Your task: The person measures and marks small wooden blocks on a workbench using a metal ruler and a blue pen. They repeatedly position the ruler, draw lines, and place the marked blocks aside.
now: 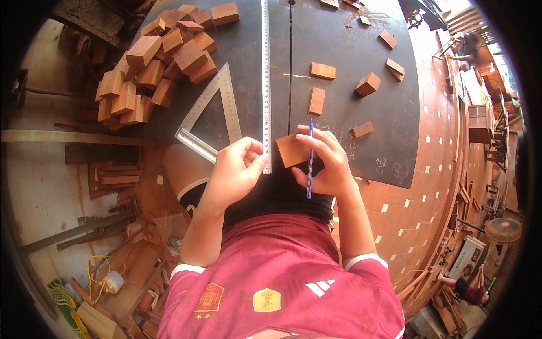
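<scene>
The left hand (234, 169) pinches the near end of a long ruler (266, 85); the right hand (333, 164) grips a wooden block (292, 151) by the table's (361, 164) near edge, a blue pen (309, 189) between its fingers. No mark shows on this block, so measuring seems unfinished. Beyond, loose blocks (323, 70) lie right, a heap (149, 76) left; which are done cannot be told.

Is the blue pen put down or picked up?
Picked up: the blue pen is in the right hand, both its ends sticking out.
</scene>
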`<state>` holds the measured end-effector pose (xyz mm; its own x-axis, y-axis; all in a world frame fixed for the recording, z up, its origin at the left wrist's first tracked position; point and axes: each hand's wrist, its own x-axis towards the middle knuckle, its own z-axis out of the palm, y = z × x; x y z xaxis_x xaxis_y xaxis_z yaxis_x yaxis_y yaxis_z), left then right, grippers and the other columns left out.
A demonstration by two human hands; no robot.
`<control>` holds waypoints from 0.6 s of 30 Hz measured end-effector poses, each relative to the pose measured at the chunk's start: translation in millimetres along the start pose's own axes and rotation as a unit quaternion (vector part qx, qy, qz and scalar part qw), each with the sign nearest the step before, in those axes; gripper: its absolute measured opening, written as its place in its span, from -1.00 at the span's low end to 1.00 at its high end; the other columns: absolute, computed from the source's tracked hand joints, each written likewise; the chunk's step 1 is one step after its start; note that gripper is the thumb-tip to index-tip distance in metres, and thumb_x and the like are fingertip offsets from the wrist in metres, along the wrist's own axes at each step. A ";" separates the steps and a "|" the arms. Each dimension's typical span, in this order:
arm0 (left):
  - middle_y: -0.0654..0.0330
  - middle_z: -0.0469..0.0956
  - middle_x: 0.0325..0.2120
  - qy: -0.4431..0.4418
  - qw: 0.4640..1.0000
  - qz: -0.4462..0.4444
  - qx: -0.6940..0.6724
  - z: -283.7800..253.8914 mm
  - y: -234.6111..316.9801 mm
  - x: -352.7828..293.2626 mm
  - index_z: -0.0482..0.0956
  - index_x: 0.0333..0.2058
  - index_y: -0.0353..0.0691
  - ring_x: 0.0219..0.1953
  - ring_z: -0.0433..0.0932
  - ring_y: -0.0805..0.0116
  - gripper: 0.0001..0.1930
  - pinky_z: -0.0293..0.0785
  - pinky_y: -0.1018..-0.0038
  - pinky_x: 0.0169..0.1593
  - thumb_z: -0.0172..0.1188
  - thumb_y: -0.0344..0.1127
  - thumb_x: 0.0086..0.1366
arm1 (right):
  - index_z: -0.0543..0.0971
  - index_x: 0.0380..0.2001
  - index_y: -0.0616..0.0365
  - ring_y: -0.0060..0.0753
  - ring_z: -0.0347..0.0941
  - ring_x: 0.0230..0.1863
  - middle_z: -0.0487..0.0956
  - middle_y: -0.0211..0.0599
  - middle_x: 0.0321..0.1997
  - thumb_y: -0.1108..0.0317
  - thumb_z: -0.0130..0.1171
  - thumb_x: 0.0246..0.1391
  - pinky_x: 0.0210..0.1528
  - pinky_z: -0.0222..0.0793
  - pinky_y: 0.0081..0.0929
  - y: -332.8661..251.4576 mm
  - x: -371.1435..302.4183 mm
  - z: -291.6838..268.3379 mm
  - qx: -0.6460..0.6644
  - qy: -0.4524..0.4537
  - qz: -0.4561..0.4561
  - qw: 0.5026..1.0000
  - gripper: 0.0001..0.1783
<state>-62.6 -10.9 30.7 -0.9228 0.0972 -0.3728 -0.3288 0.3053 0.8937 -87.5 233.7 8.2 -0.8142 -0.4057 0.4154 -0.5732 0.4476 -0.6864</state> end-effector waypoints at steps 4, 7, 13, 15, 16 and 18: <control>0.33 0.62 -0.39 -0.005 1.000 -0.006 -0.024 3.8 3.1 -3.8 0.61 -0.11 -0.36 -0.39 0.53 0.66 -0.86 0.48 0.63 -0.28 0.30 -0.47 0.40 | 0.63 0.12 0.08 0.02 0.61 0.00 0.63 -0.14 0.14 0.31 0.67 -0.24 0.03 0.60 -0.17 5.1 -3.6 6.8 -0.010 0.019 -0.007 1.000 -0.25; 0.34 0.62 -0.40 0.007 1.000 0.014 -0.020 9.4 -2.0 -3.7 0.61 -0.11 -0.35 -0.39 0.53 0.66 -0.86 0.48 0.63 -0.27 0.30 -0.47 0.41 | 0.63 0.12 0.08 0.00 0.61 -0.01 0.63 -0.14 0.11 0.35 0.65 -0.22 0.03 0.60 -0.19 2.7 -6.6 9.0 -0.019 0.030 -0.004 0.999 -0.27; 0.10 0.72 -0.37 0.029 0.999 0.024 -0.013 9.7 -3.8 -3.5 0.64 -0.10 -0.38 -0.36 0.65 0.45 -0.79 0.60 0.45 -0.20 0.34 -0.40 0.37 | 0.63 0.08 0.09 0.01 0.62 -0.02 0.64 -0.12 0.09 0.38 0.64 -0.22 0.02 0.60 -0.19 -0.7 -9.2 8.3 -0.009 0.034 -0.023 0.999 -0.31; 0.09 0.72 -0.38 0.031 0.999 0.016 -0.002 8.1 -0.5 -2.7 0.65 -0.10 -0.38 -0.36 0.66 0.45 -0.79 0.61 0.44 -0.20 0.35 -0.39 0.36 | 0.63 0.07 0.09 0.02 0.62 -0.03 0.64 -0.11 0.09 0.38 0.63 -0.22 0.03 0.59 -0.18 -1.8 -9.2 7.1 -0.004 0.032 -0.027 0.999 -0.32; 0.08 0.72 -0.38 0.032 0.999 0.014 0.003 7.4 0.5 -1.1 0.65 -0.10 -0.38 -0.36 0.66 0.44 -0.79 0.61 0.44 -0.20 0.35 -0.39 0.36 | 0.63 0.07 0.09 0.03 0.62 -0.03 0.64 -0.11 0.09 0.38 0.63 -0.22 0.03 0.59 -0.17 -1.8 -8.8 6.6 -0.007 0.030 -0.028 0.999 -0.33; 0.23 0.67 -0.39 0.029 0.999 0.030 0.004 7.4 -2.8 3.8 0.63 -0.11 -0.38 -0.39 0.59 0.58 -0.84 0.53 0.57 -0.28 0.32 -0.46 0.39 | 0.64 0.06 0.10 0.04 0.62 -0.03 0.64 -0.10 0.09 0.38 0.62 -0.22 0.05 0.59 -0.16 -2.2 -8.3 5.6 -0.014 0.027 -0.031 0.999 -0.34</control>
<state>-63.6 -4.4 25.0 -0.9509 0.0600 -0.3038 -0.2718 0.3081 0.9117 -79.0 231.7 2.9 -0.7807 -0.3906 0.4879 -0.6241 0.4457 -0.6418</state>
